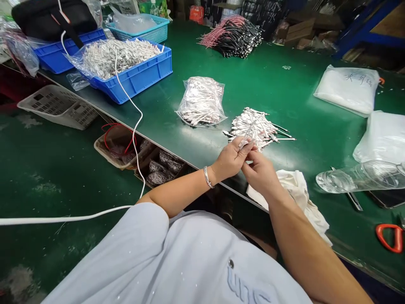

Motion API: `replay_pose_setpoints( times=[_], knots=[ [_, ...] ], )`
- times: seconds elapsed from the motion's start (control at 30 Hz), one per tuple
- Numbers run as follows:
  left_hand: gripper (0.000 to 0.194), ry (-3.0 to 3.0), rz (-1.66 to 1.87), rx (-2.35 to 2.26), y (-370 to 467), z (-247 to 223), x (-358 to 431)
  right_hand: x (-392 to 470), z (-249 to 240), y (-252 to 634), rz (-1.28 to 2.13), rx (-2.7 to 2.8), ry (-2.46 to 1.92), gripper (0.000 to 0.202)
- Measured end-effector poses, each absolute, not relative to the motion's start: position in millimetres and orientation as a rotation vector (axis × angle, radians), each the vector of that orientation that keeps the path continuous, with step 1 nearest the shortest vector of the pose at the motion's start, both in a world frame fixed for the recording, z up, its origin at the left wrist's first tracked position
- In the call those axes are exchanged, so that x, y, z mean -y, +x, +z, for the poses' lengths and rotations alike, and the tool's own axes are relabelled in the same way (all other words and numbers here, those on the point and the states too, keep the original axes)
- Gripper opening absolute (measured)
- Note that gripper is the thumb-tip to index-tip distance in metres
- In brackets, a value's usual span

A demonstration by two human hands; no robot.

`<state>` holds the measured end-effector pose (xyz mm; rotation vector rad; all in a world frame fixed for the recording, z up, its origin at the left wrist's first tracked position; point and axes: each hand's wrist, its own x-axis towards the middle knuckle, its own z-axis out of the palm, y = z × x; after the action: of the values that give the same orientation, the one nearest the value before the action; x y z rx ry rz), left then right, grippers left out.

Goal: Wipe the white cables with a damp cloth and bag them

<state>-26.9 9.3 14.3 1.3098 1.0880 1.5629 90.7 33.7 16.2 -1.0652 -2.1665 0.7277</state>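
My left hand (232, 158), with a silver bracelet at the wrist, is closed on thin whitish wire pieces just above the table's front edge. Right beside it, my right hand (261, 171) has its fingers closed against the left fingertips; what it grips is too small to make out. Beyond both hands lies a loose pile of short white wires (256, 124). Left of that pile sits a clear bag packed with white wires (202, 99).
A blue bin (139, 78) heaped with white pieces stands at the back left, a white cable (136, 126) trailing from it. Pink and black wires (237, 36) lie at the back. Rightward are plastic bags (348, 88), a bottle (357, 177), a cloth (297, 194) and orange-handled scissors (390, 238).
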Motion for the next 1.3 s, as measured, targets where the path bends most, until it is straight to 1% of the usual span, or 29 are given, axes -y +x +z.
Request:
replay_pose_setpoints(
  times=[0.13,0.3,0.47,0.63,0.73,0.8,0.87,0.93,1.0,1.07,1.13,1.2,1.3],
  knots=[
    [0.009,1.422,1.544,-1.117,-32,5,-5,-31,11,90,0.84,2.152,-1.043,0.024],
    [0.012,1.387,1.519,-1.21,-35,-7,-7,-36,-2,85,0.855,2.205,-0.969,0.032],
    [0.021,1.496,1.499,-1.167,-38,1,-2,-31,0,82,0.947,2.199,-0.95,0.034],
    [0.016,1.534,1.479,-1.202,-40,-1,0,-31,-3,76,0.929,2.195,-0.939,0.032],
    [0.02,1.602,1.392,-1.293,-40,5,3,-31,-4,74,0.978,2.156,-0.94,0.029],
    [0.023,1.707,1.353,-1.307,-40,18,10,-24,-1,77,1.119,2.084,-0.901,0.025],
    [0.028,1.703,1.294,-1.233,-41,34,22,-8,6,83,1.397,1.968,-0.825,0.025],
    [0.039,1.518,1.13,-1.094,-42,46,35,14,12,92,1.773,1.784,-0.771,0.029],
    [0.049,1.291,0.915,-0.977,-42,48,46,36,13,102,2.123,1.572,-0.78,0.034],
    [0.053,1.102,0.761,-0.892,-37,39,54,55,8,110,2.351,1.385,-0.792,0.039],
    [0.052,0.952,0.7,-0.847,-28,25,61,69,-1,117,2.467,1.229,-0.81,0.044],
    [0.048,0.797,0.72,-0.831,-18,10,68,79,-10,122,2.527,1.074,-0.867,0.047],
    [0.038,0.56,0.774,-0.816,-8,-10,79,89,-22,128,2.558,0.844,-1.002,0.041]
  ],
)
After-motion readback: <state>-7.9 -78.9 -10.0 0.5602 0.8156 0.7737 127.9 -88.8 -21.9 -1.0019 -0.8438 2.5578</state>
